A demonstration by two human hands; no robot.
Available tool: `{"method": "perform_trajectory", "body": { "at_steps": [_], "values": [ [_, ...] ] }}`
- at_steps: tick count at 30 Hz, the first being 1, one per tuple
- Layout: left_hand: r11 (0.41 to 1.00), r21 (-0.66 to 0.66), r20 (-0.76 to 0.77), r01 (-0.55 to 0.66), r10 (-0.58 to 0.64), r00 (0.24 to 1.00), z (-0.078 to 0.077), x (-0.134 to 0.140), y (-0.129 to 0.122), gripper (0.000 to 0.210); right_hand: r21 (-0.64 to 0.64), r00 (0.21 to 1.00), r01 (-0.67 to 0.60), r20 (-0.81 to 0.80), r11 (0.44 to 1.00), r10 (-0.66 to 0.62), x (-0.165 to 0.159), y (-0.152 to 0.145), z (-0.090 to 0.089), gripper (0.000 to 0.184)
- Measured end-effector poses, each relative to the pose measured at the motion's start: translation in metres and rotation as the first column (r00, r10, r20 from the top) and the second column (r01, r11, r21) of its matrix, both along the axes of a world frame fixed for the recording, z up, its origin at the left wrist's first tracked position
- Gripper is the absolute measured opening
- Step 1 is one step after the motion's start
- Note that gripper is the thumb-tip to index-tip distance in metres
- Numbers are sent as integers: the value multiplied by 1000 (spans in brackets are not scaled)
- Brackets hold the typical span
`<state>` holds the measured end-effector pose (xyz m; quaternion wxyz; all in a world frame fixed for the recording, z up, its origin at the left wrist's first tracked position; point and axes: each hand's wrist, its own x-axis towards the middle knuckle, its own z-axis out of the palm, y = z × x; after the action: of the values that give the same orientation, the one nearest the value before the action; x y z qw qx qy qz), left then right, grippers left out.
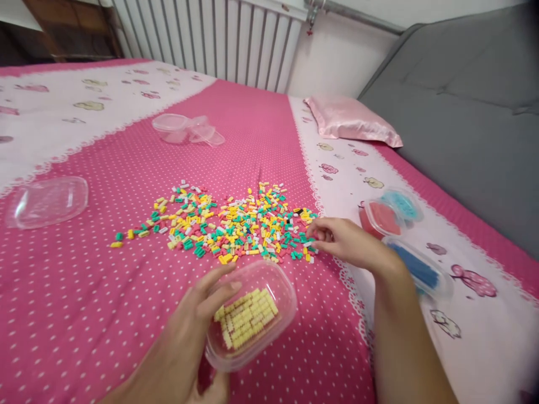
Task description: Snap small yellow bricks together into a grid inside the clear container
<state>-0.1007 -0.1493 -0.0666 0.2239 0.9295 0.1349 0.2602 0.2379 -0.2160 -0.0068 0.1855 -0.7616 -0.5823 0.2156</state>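
Observation:
My left hand (201,320) grips the left side of a clear plastic container (284,314), tilted a little toward me. Rows of pale yellow building bricks (248,317) lie packed side by side on its floor. My right hand (337,238) is at the right edge of a loose pile of small bricks (236,224) in yellow, green, white and red. Its fingers are bent together by the bricks; whatever lies between the fingertips is too small to make out.
Right of my right arm stand containers of red bricks (383,219), light blue bricks (402,205) and dark blue bricks (415,264). A clear lid (50,202) lies at left, and clear empty containers (172,126) farther back. A pink pillow (351,120) rests near the grey headboard (463,84).

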Motion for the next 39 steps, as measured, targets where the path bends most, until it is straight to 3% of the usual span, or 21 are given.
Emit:
{"method": "perform_trajectory", "body": {
  "at_steps": [4, 7, 9, 14, 19, 21, 28, 33, 39],
  "values": [
    [999, -15, 19, 42, -42, 999, 5, 1, -2, 77, 153, 996, -86, 18, 984, 84, -32, 14, -2, 5],
    [997, -16, 19, 82, -82, 996, 8, 3, -3, 80, 137, 966, -256, -2, 957, 259, -56, 23, -8, 13],
    [994, -20, 21, 107, -107, 994, 9, 4, -3, 81, 125, 958, -287, 11, 950, 288, -66, 27, -14, 20],
    [990, -24, 46, 138, -136, 990, 8, 6, -1, 85, 154, 971, -239, 61, 959, 233, -74, 32, -26, 27],
    [986, -25, 64, 166, -164, 984, 3, 6, 0, 91, 179, 969, -243, 82, 953, 232, -75, 34, -26, 9],
    [985, -31, 56, 169, -167, 984, 4, 6, 0, 91, 197, 968, -250, 76, 948, 240, -75, 34, -24, 10],
    [984, -43, 42, 172, -171, 984, 8, 6, -1, 92, 267, 985, -155, -25, 951, 168, -71, 33, -19, 19],
    [985, -41, 39, 168, -167, 985, 6, 6, -3, 92, 243, 984, -103, -114, 964, 134, -67, 30, -16, 12],
    [985, -58, 28, 165, -164, 986, 6, 6, -2, 91, 219, 971, -122, -175, 968, 162, -65, 27, -9, 17]
  ]
}}
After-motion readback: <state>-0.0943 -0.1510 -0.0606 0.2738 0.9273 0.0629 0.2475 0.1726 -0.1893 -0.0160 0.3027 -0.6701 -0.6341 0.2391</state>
